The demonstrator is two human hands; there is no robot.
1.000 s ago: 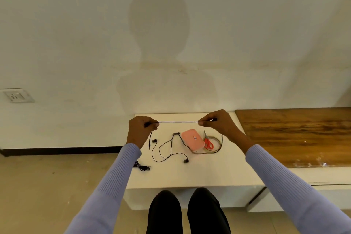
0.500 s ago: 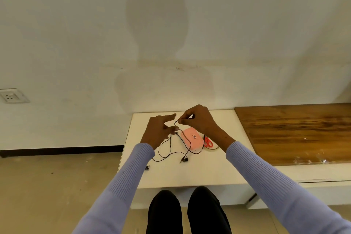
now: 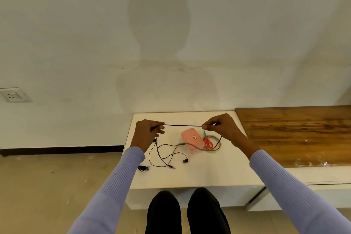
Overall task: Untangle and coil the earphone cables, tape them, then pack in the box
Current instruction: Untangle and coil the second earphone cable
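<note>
A black earphone cable [image 3: 183, 125] is stretched taut between my two hands above the white table [image 3: 199, 175]. My left hand [image 3: 147, 135] pinches one end of the stretch and my right hand [image 3: 221, 128] pinches the other. The rest of the cable hangs from my left hand and loops over the table, ending in an earbud [image 3: 185, 161] and a jack plug [image 3: 171, 167]. A pink box [image 3: 191, 139] lies closed below the stretch. A second small black coil [image 3: 142, 168] sits near the table's left edge.
Red-handled scissors [image 3: 208, 141] lie inside a clear tape roll [image 3: 216, 146] right of the box. A wooden board [image 3: 296, 135] adjoins the table on the right. My knees [image 3: 186, 213] are under the front edge. A wall socket [image 3: 11, 96] is at far left.
Half a second ago my hands were close together over the box with the cable looped between them. They have moved apart and the cable is pulled straight again.
</note>
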